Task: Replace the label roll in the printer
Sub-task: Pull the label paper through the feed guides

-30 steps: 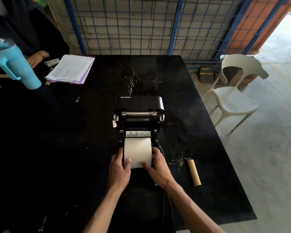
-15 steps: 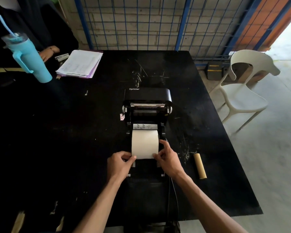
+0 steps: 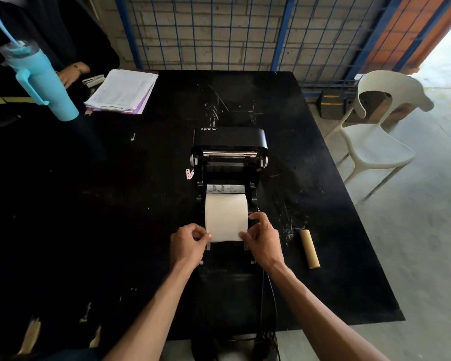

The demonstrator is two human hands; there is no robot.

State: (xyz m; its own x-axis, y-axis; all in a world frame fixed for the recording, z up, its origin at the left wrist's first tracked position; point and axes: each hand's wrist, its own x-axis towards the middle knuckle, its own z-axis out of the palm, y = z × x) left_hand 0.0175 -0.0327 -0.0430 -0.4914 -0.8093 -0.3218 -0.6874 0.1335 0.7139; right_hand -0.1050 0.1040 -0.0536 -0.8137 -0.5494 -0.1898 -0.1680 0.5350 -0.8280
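Note:
A black Xprinter label printer (image 3: 229,138) stands open in the middle of the black table (image 3: 115,217). A white label roll (image 3: 225,216) lies in its open bay. My left hand (image 3: 189,242) pinches the roll's near left corner with thumb and fingers. At the near right corner and right side, my right hand (image 3: 263,239) grips the roll. An empty brown cardboard core (image 3: 309,248) lies on the table to the right of my right hand.
A stack of papers (image 3: 123,91) lies at the far left. A turquoise tumbler with a straw (image 3: 41,82) stands beside another person's hand (image 3: 72,72). A white plastic chair (image 3: 375,131) sits right of the table. A blue wire fence (image 3: 219,32) runs behind. Cables (image 3: 267,308) hang at the near edge.
Both hands slid from the roll's sides toward its near edge and now pinch the near corners. The view shifted slightly.

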